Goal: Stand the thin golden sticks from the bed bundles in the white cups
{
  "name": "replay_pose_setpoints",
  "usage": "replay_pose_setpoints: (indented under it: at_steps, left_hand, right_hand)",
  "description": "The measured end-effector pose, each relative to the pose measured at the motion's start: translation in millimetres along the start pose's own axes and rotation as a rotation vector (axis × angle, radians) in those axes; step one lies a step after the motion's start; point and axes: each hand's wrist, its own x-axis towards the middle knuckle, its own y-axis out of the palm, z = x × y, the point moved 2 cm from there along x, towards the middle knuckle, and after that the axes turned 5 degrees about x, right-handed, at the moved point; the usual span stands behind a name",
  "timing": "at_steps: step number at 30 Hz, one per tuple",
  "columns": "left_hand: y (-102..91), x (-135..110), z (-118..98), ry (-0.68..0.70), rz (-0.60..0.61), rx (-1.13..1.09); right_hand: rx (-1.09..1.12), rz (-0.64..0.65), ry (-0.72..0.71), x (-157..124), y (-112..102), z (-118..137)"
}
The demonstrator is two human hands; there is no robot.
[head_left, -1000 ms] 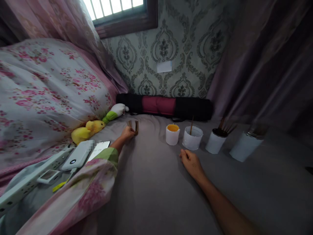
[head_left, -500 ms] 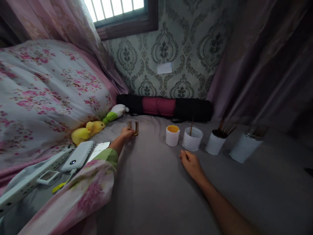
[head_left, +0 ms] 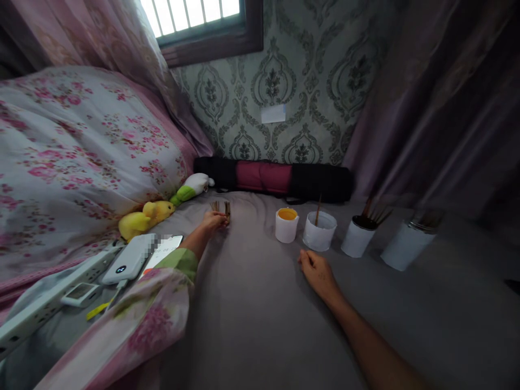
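Observation:
My left hand (head_left: 214,220) reaches out over the grey sheet, its fingers closed on a small bunch of thin brown sticks (head_left: 227,210) that points up. More thin sticks (head_left: 215,206) show just behind its knuckles; whether they are held is unclear. My right hand (head_left: 319,270) rests on the sheet as a loose fist, with nothing seen in it. Just beyond it are a white cup (head_left: 285,228) with a yellow inside and a wider white cup (head_left: 319,235) with one thin brown stick (head_left: 318,210) standing in it.
Farther right stand a dark-mouthed white container (head_left: 358,242) and a larger white container (head_left: 406,250), both holding sticks. A black and maroon roll (head_left: 264,177) lies along the wall. At left are plush toys (head_left: 146,218), a power bank (head_left: 129,259), a phone (head_left: 166,250) and a power strip (head_left: 52,300).
My left hand has shifted slightly to the right, and the bunch in its fingers has turned a little. My right hand and the cups stay where they were.

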Motion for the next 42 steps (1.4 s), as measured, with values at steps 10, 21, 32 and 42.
replay_pose_setpoints:
  at_steps: [10, 21, 32, 42]
  left_hand:
    - [8.6, -8, 7, -0.007, 0.056, -0.09]
    - [18.7, -22, 12, -0.008, 0.108, -0.174]
    - [26.7, -28, 26, 0.028, 0.166, -0.265]
    - [40.0, -51, 33, 0.039, 0.137, -0.305]
  right_hand:
    - [0.01, -0.003, -0.005, 0, 0, -2]
    - [0.013, 0.001, -0.004, -1, 0, -1]
    - [0.002, 0.0, -0.002, -2, -2, 2]
    - [-0.001, 0.0, -0.007, -1, 0, 0]
